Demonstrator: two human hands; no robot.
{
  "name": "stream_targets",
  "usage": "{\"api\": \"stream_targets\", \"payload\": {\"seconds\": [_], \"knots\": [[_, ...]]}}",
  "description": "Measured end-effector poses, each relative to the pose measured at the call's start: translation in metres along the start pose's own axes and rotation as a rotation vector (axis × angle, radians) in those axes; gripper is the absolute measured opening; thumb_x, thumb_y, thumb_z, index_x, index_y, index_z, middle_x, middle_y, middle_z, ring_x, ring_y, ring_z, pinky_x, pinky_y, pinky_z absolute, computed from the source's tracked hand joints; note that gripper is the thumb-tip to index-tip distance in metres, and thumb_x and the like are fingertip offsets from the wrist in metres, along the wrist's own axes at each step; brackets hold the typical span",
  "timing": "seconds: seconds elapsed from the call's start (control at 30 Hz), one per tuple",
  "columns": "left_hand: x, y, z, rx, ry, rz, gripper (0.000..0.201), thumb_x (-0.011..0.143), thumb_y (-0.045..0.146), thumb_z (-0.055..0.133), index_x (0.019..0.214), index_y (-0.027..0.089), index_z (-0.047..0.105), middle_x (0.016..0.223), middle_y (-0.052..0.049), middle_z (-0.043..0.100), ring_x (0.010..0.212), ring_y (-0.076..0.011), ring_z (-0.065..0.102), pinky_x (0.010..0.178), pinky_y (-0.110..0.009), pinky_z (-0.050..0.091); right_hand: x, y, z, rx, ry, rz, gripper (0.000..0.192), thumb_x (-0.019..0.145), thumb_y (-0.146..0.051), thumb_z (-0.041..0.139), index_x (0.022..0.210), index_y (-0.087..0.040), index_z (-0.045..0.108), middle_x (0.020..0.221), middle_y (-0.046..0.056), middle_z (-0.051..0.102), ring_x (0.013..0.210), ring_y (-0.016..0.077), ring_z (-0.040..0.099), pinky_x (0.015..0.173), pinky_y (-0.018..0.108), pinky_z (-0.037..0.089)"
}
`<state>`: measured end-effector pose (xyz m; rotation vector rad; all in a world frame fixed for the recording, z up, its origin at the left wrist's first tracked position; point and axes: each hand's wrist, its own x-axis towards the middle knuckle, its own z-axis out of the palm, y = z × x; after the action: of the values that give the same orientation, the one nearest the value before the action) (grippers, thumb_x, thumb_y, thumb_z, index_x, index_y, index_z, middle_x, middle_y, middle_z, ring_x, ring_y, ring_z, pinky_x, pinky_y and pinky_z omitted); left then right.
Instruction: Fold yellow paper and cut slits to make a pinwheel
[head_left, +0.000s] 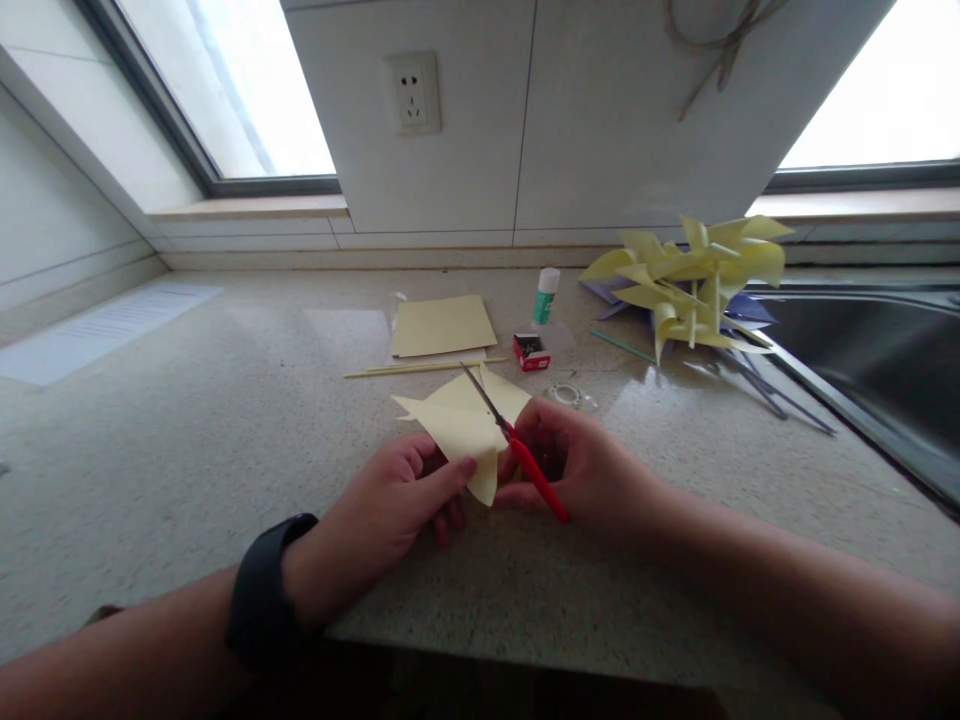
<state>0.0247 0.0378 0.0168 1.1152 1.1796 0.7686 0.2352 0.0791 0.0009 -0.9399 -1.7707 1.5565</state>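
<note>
My left hand point(409, 490) pinches a pale yellow sheet of paper point(457, 420) between thumb and fingers, near its lower corner. The sheet has cut edges and pointed corners, and part of it bends over. My right hand point(570, 460) is closed round the red handles of a pair of scissors point(532, 470). Their metal blades point up and to the left, across the paper. Whether the blades are apart is hard to make out. Some right-hand fingers are hidden behind the handles and the paper's edge.
Behind the hands lie thin wooden sticks point(405, 370), a stack of yellow paper point(444, 325), a small red box point(531, 352), a glue stick point(546, 296) and a roll of clear tape point(566, 394). Yellow paper pinwheels point(690, 280) are piled beside the metal sink point(877, 360). A printed sheet point(90, 325) lies left.
</note>
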Motion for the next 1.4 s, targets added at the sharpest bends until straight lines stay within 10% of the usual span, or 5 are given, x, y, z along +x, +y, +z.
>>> {"api": "stream_targets", "payload": {"seconds": [1.4], "knots": [[-0.004,0.002,0.001,0.178,0.094,0.072,0.035,0.086,0.05,0.071,0.076,0.017,0.068,0.06,0.003,0.06,0.048,-0.0079,0.051,0.044,-0.018,0.038,-0.002,-0.019,0.013,0.055,0.159,-0.003,0.043,0.067,-0.039,0.09,0.078,-0.022,0.052,0.076,0.0,0.07,0.07,0.0157,0.069,0.061,0.026,0.055]]}}
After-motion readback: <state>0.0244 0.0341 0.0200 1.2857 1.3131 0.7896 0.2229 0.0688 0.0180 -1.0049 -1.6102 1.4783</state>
